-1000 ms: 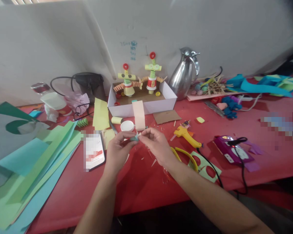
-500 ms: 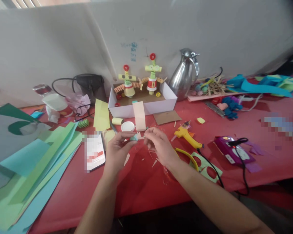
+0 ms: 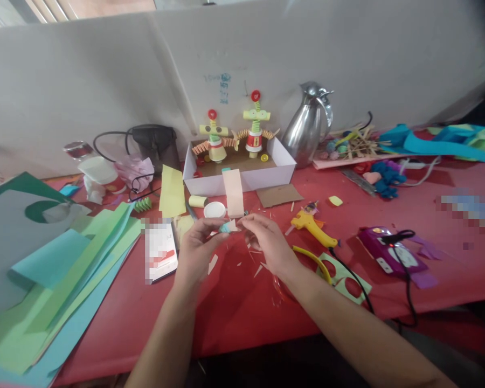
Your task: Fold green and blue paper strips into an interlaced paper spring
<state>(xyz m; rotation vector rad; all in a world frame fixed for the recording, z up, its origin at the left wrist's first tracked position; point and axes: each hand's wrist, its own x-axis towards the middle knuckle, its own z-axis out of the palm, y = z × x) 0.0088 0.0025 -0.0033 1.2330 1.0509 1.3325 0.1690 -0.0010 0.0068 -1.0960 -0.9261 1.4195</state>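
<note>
Between the thumb and fingers of my left hand (image 3: 197, 247) is a small folded paper piece (image 3: 227, 227), light blue with a pale pink end. My right hand (image 3: 270, 242) is closed in a pinch just right of that pink end; what its fingertips hold, if anything, is too small to name. Behind the hands, a pale pink paper strip (image 3: 233, 193) leans on the front of a white box (image 3: 267, 179). A white paper cup (image 3: 214, 210) stands beside the strip. Small paper scraps (image 3: 213, 264) lie on the red tabletop (image 3: 226, 312) under the hands.
Two paper figures (image 3: 216, 145) stand in the box. A phone (image 3: 161, 250) and coloured paper sheets (image 3: 68, 280) lie left. To the right are a yellow glue gun (image 3: 315, 229) with a black cord, a purple device (image 3: 390, 253) and a green sheet with holes (image 3: 361, 288). A steel jug (image 3: 305, 129) stands behind.
The whole view has shifted slightly, so things sit a little further right. My right fingers have turned a little at the piece's end; my left hand keeps its grip.
</note>
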